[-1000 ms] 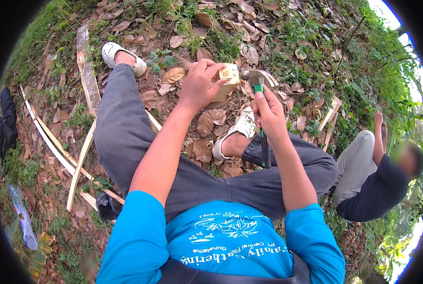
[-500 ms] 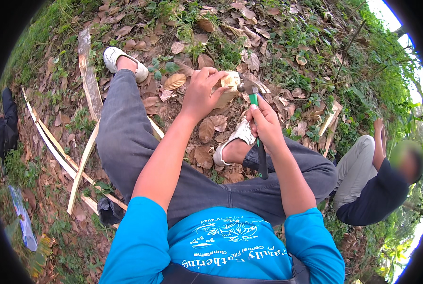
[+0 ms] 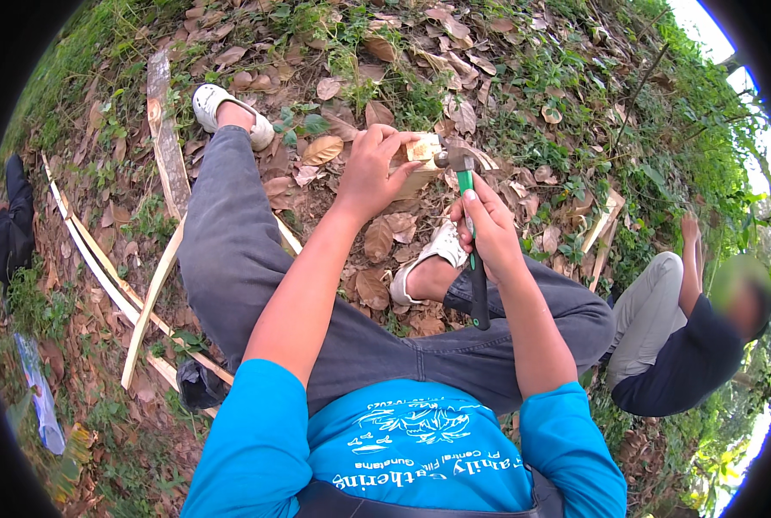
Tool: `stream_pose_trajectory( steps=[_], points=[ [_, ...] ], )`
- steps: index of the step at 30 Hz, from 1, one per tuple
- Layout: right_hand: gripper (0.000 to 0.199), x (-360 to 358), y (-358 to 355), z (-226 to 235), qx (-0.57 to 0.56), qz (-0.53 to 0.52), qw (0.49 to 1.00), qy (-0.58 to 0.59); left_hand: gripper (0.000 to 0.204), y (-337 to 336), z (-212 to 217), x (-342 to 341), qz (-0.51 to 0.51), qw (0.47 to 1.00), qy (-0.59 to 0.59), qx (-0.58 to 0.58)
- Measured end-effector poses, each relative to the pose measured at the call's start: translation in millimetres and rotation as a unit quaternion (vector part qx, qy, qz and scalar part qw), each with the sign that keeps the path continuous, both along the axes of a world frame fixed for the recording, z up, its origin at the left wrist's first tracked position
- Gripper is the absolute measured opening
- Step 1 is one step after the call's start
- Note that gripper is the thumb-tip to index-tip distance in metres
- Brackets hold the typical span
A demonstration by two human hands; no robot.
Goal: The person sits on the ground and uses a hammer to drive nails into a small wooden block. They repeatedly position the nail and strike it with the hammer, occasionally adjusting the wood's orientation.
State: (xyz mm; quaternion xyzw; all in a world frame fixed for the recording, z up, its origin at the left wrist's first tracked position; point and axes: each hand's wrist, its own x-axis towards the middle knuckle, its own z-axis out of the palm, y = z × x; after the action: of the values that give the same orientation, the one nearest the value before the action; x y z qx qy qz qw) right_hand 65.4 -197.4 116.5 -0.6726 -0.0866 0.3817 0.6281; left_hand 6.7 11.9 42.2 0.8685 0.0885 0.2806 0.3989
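Note:
I sit on leaf-strewn ground with my legs out. My left hand (image 3: 375,168) grips a small pale wooden block (image 3: 421,156) held in front of me. My right hand (image 3: 486,226) is closed around the green and black handle of a hammer (image 3: 465,200). The hammer's metal head rests against the right side of the block. My white shoes (image 3: 230,112) lie on the leaves, one far left, one under my hands.
Long thin wooden slats (image 3: 144,293) lie on the ground to my left, with a wider plank (image 3: 165,138) beside them. Another person (image 3: 687,337) in dark top and grey trousers crouches at the right. Short wood pieces (image 3: 605,220) lie near that person.
The hammer head has come down from slightly raised to meet the block. My left hand shifted its hold on the block a little.

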Motion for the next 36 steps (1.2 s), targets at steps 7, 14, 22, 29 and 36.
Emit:
stream_pose_trajectory(
  steps=[7,14,22,29,36],
  points=[
    [0.039,-5,8,10,-0.005,0.023,0.999,-0.041,0.042,1,-7,0,-0.002,0.999,0.012,-0.039],
    [0.037,-8,24,50,0.012,0.021,0.976,-0.215,0.041,1,-16,-1,-0.039,0.988,-0.012,-0.152],
    [0.042,8,26,-7,-0.214,0.118,0.883,-0.401,0.041,-1,-21,3,-0.045,0.988,-0.018,-0.149],
    [0.045,18,25,32,-0.137,0.080,0.947,-0.281,0.041,3,-24,-2,-0.041,0.988,-0.015,-0.148],
    [0.040,-4,25,37,0.022,0.013,0.963,-0.268,0.041,2,-11,-2,-0.030,0.994,0.004,-0.108]
  ],
)
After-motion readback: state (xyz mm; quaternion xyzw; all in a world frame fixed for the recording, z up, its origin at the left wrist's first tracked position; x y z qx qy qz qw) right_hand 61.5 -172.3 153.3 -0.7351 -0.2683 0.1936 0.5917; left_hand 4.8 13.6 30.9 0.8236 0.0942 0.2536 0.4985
